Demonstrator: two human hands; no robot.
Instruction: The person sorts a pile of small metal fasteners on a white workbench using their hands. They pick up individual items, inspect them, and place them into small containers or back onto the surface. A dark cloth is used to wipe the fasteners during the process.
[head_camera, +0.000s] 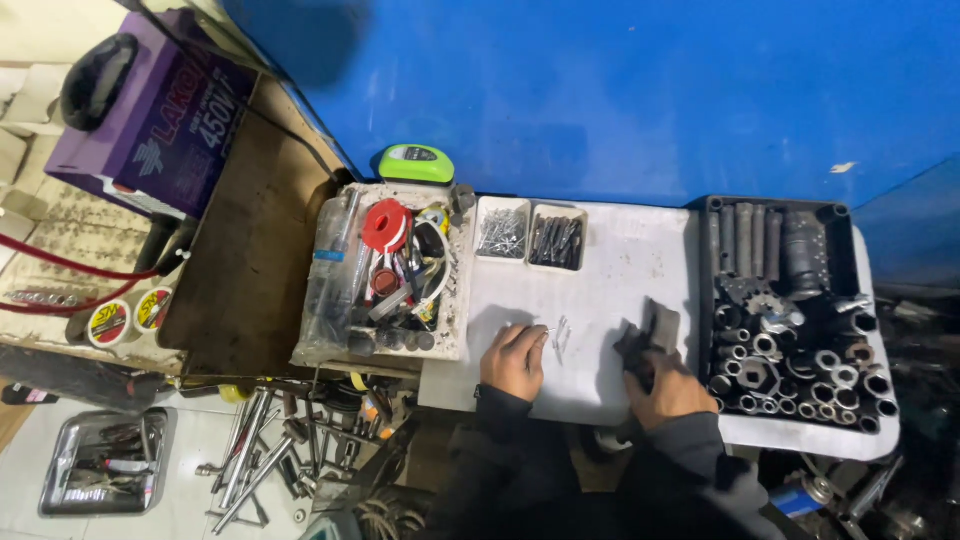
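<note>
A white surface (620, 260) is set against a blue wall (600, 90), with a black tray of sockets (790, 310) at its right end, a cluttered box of tools (385, 275) at its left, and two small trays of screws (530, 235) at the back. A dark grey metal part (648, 338) is clamped upright on the surface by the fingers of the right hand (668, 388), just beside the socket tray. A few thin pins (560, 335) are touched by the left hand (515, 358), fingers drawn together at the tips.

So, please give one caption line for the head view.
Left hand beside small nails; right hand holding a dark tool on white table.
</note>
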